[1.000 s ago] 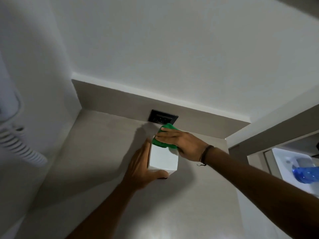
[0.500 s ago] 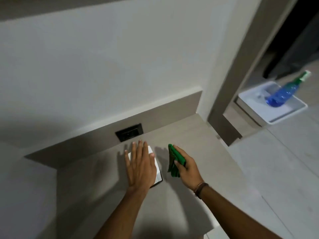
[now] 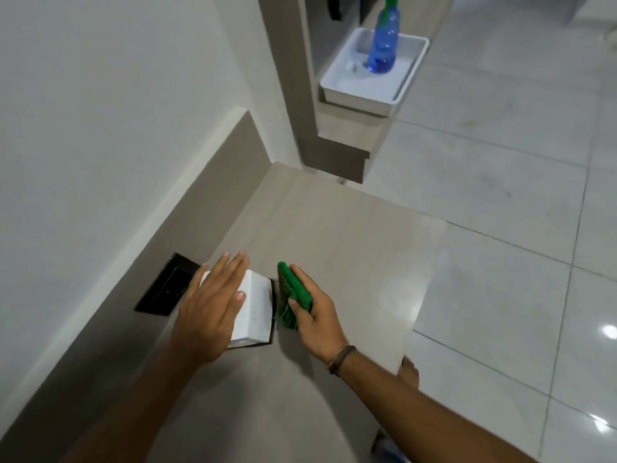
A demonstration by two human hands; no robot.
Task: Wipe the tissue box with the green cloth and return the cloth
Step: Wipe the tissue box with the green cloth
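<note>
Tissue box (image 3: pixel 254 307): white, squarish, with a dark base edge showing along its right and near sides. It stands on the pale wood-grain counter (image 3: pixel 350 248), just in front of the black recessed socket panel (image 3: pixel 167 286) set in the low upstand. This box is the landmark for all that follows.

Left hand (image 3: pixel 210 309): laid flat over the left part of the box top, fingers straight and close together, reaching past the box's far edge; nothing is gripped. Judged purpose: to pin the light box so that it does not slide under a wipe.

Green cloth (image 3: pixel 291 297): bunched into a narrow wad just right of the box, on edge beside its right wall. Whether it touches that wall cannot be told.

Right hand (image 3: pixel 312 314): closed around the cloth, thumb on the box side, fingers wrapped behind; a dark cord bracelet at the wrist. Judged placement: set to wipe the right wall, or coming off it.

Far beyond the box, past the counter's end: a white tray (image 3: pixel 410 78) on a lower ledge, a blue spray bottle (image 3: pixel 384 41) standing in it. A likely place for the cloth's return, though unconfirmed.

Right of the box: glossy pale floor tiles (image 3: pixel 500 162), below counter level.
</note>
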